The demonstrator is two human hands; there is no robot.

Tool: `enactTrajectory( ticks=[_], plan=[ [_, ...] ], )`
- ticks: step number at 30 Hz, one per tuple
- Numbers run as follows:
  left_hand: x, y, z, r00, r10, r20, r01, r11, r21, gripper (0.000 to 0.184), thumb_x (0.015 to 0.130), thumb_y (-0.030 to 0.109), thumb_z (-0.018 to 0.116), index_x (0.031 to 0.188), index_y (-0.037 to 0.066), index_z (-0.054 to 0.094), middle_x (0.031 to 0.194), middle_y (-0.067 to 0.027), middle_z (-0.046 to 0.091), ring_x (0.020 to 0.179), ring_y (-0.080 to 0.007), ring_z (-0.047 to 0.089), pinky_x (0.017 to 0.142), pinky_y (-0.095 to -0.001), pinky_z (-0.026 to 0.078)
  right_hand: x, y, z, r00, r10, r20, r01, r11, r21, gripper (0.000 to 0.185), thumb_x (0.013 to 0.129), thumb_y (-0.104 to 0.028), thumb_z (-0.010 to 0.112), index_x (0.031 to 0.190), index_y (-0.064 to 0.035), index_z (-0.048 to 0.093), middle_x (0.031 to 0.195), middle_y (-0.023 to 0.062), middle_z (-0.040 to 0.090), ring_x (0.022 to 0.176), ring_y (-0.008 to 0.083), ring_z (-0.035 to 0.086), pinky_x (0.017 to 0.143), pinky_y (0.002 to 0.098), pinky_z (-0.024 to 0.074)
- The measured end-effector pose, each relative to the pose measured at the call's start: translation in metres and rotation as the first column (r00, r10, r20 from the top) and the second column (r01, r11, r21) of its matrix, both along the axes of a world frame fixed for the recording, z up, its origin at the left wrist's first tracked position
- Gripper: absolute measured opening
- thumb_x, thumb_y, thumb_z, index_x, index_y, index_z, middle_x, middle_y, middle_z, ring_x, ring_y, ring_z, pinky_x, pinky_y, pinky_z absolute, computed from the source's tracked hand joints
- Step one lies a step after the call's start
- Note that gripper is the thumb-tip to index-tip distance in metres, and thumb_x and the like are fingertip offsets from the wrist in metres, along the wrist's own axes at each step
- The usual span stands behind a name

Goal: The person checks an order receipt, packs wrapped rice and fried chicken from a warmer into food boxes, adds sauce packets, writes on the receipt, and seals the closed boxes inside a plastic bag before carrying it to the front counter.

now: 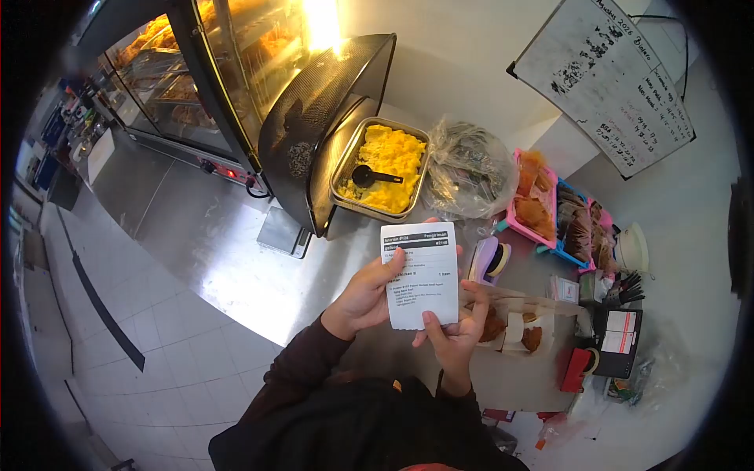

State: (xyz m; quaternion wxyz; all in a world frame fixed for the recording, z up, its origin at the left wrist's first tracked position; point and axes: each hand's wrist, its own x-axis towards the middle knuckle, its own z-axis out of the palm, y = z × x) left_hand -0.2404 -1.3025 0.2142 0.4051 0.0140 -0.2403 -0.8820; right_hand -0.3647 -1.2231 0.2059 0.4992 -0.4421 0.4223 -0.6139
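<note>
White receipt (pixel 421 294): printed paper, held upright in front of the person's chest, above the near edge of the counter (pixel 184 200), its print facing the wearer.
Left hand (pixel 369 292): grips the slip's left edge, thumb pressed on the front, narrow on the paper.
Right hand (pixel 454 337): pinches the lower right corner, thumb on the front, index finger raised beside the right edge.
Metal tray (pixel 372 209): toward the counter's wall-side edge, well filled with yellow, crumbly food (pixel 400 149); a black scoop (pixel 369 177) lies on top.
Clear bag (pixel 471 169): touching or just beside the tray; its contents look dark and greenish, too blurred to name.
Pink basket (pixel 531 233): by the wall-side edge, past the bag, holding orange-brown packets (pixel 534 213).
Blue basket (pixel 567 255): next to the pink one, with dark brown packets (pixel 577 228) inside.
Open box (pixel 514 328): behind the right hand, partly hidden by it, with browned pieces of food (pixel 532 339) inside.
Glass cabinet (pixel 208 90): on the counter's far stretch, golden-brown food (pixel 157 35) on its lit shelves.
Small scale (pixel 284 232): near the cabinet's front corner, by the counter's near edge.
</note>
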Motion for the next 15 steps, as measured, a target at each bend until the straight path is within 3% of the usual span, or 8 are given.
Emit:
enactTrajectory(
  ticks=[3,8,11,12,14,15],
  plan=[
    [0.0,-0.004,0.004,0.996,-0.043,-0.079,0.047,0.997,0.053,0.061,0.085,0.035,0.043,0.133,0.013,0.013,0.128,-0.0131,0.034,0.116,-0.0249,0.036,0.093,-0.0382,0.034,-0.001,-0.002,-0.003,1.0,0.004,-0.022,-0.004,1.0,-0.003,0.061,0.074,0.01,0.052,0.119,-0.0081,0.015,0.086,0.02,0.055,0.057,0.0175,0.058,0.048,0.0249,0.0504],
    [-0.003,-0.009,-0.004,0.998,0.058,-0.009,-0.057,0.992,0.113,0.057,0.085,0.03,0.044,0.133,0.013,0.017,0.125,-0.0168,0.036,0.108,-0.0317,0.044,0.09,-0.0432,0.037,-0.003,-0.006,-0.009,1.0,0.008,-0.02,-0.007,0.999,0.039,0.065,0.074,0.009,0.054,0.121,-0.0088,0.012,0.094,0.0208,0.053,0.063,0.0196,0.059,0.051,0.0256,0.0516],
    [0.0,-0.015,-0.009,0.995,0.096,0.001,-0.095,0.986,0.14,0.054,0.085,0.026,0.043,0.132,0.013,0.018,0.124,-0.0163,0.038,0.108,-0.0323,0.044,0.09,-0.0436,0.037,0.001,-0.01,-0.003,0.987,-0.057,-0.151,0.057,0.998,-0.004,0.053,0.077,0.0,0.056,0.12,-0.0071,0.025,0.083,0.0159,0.057,0.061,0.0184,0.059,0.051,0.0259,0.0497],
    [0.002,-0.018,-0.011,0.994,0.107,0.002,-0.106,0.983,0.151,0.053,0.086,0.025,0.043,0.132,0.013,0.019,0.123,-0.0161,0.038,0.108,-0.0326,0.044,0.09,-0.0437,0.037,-0.005,-0.013,0.007,0.918,-0.001,-0.397,0.0,1.0,-0.002,0.043,0.077,-0.003,0.055,0.114,-0.006,0.033,0.077,0.0138,0.057,0.061,0.0177,0.06,0.051,0.0258,0.0486],
    [0.009,-0.025,-0.02,0.99,0.134,-0.034,-0.125,0.976,0.179,0.052,0.086,0.023,0.043,0.131,0.014,0.021,0.122,-0.0156,0.039,0.109,-0.0333,0.043,0.09,-0.0438,0.037,-0.038,-0.027,0.033,0.603,0.086,-0.793,-0.092,0.995,0.038,0.025,0.079,-0.011,0.055,0.103,-0.0038,0.05,0.064,0.0095,0.058,0.059,0.0164,0.06,0.05,0.0257,0.0463],
    [0.013,-0.03,-0.024,0.989,0.14,-0.053,-0.128,0.974,0.184,0.051,0.086,0.021,0.043,0.131,0.014,0.021,0.122,-0.0154,0.04,0.109,-0.0336,0.043,0.09,-0.0438,0.037,-0.051,-0.04,0.039,0.573,0.063,-0.817,-0.073,0.997,0.025,0.015,0.079,-0.016,0.055,0.088,-0.003,0.055,0.058,0.0085,0.055,0.056,0.016,0.059,0.049,0.0262,0.0441]
  ],
)
